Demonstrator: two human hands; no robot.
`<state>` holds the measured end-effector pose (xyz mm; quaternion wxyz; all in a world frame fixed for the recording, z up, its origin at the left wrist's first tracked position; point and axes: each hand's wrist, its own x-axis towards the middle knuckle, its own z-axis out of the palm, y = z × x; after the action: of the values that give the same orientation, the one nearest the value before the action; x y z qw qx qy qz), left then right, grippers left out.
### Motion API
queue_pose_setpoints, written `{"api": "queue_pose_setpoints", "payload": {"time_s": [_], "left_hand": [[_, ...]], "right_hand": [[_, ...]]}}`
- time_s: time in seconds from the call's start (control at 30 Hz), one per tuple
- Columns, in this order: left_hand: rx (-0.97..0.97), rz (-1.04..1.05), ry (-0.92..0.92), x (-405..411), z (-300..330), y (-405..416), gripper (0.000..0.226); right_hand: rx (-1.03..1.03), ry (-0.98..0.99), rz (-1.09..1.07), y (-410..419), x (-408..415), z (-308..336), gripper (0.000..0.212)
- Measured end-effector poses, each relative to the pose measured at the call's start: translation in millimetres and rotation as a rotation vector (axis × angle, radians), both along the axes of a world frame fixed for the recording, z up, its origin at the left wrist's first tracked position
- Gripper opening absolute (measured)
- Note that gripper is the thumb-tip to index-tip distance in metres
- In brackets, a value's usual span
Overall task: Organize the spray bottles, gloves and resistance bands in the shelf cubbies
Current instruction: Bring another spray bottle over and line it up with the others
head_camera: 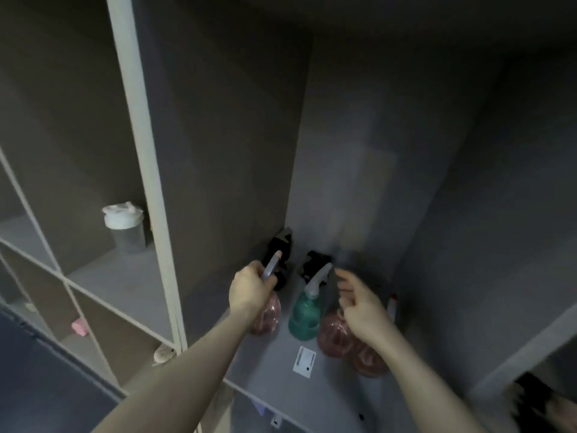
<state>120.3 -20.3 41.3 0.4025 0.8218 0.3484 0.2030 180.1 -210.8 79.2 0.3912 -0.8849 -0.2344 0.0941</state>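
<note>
- Your left hand has its grip clamped on the grey trigger head of a pink spray bottle, fingers curled round the neck, with the bottle's body hanging just below your palm, over the left part of the cubby floor.
- Your right hand hovers with its grip apart: the fingers are spread and loosely bent, and they hold nothing.
- That hand sits just in front of a second pink spray bottle, which stands on the cubby floor; a third pink bottle lies or leans right beside it, nearer to you, and whether it is upright cannot be told.
- A green spray bottle with a pale trigger head stands upright between your two hands, near the pink one in your left hand.
- Behind the bottles, against the back wall of the cubby, are two dark bundles; they are too blurred to say whether they are gloves or bands.
- A small white item with a red top stands to the right of your right hand, half hidden by it.
- A white label card lies flat on the cubby floor, in front of the green bottle.
- In the cubby to the left, past the pale upright divider, a grey cup with a white lid stands on its shelf.
- Lower left, a pink block lies in a smaller cubby.
</note>
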Motion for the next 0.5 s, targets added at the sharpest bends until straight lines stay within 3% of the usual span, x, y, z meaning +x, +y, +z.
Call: {"api": "queue_pose_setpoints", "payload": {"time_s": [0.2, 0.5], "left_hand": [[0.015, -0.135, 0.087, 58.6, -22.9, 18.0, 0.025], [-0.014, -0.216, 0.159, 74.7, -40.2, 25.0, 0.037]], "right_hand": [[-0.161, 0.037, 0.051, 0.6, 7.4, -5.0, 0.060], [-0.161, 0.055, -0.011, 25.2, 16.0, -2.1, 0.056]]}}
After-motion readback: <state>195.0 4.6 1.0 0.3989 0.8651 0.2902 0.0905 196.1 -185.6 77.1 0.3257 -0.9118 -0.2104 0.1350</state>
